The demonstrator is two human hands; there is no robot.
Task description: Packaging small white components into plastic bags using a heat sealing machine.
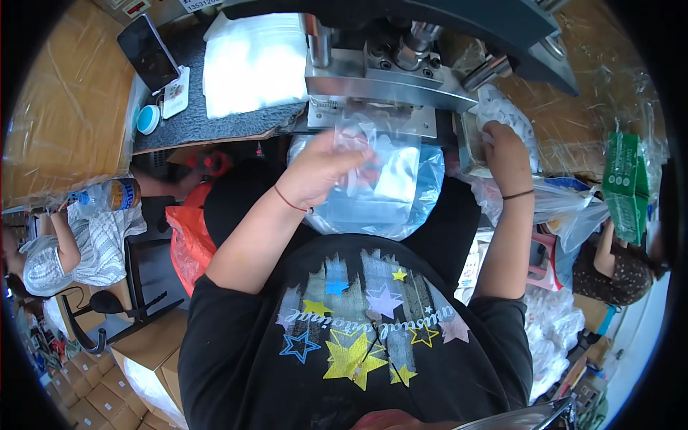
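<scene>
My left hand (319, 168) is closed on a clear plastic sheet (398, 172), thumb on top. The sheet hangs just in front of the metal press (387, 82); some rounded outlines show in it near my fingers. Below it, a bluish clear plastic bag (430, 183) lies open across my lap. My right hand (507, 158) is at the press's right side, its fingers bent together beside a heap of whitish clear plastic pieces (512, 115). What those fingertips hold, if anything, is hidden.
A stack of clear sheets (254, 64) lies on the dark mat left of the press. Further left are a phone (148, 54) and a blue-lidded round tub (147, 119). A red bag (190, 247) hangs by my left leg; a green box (626, 179) is far right. Two other people sit nearby.
</scene>
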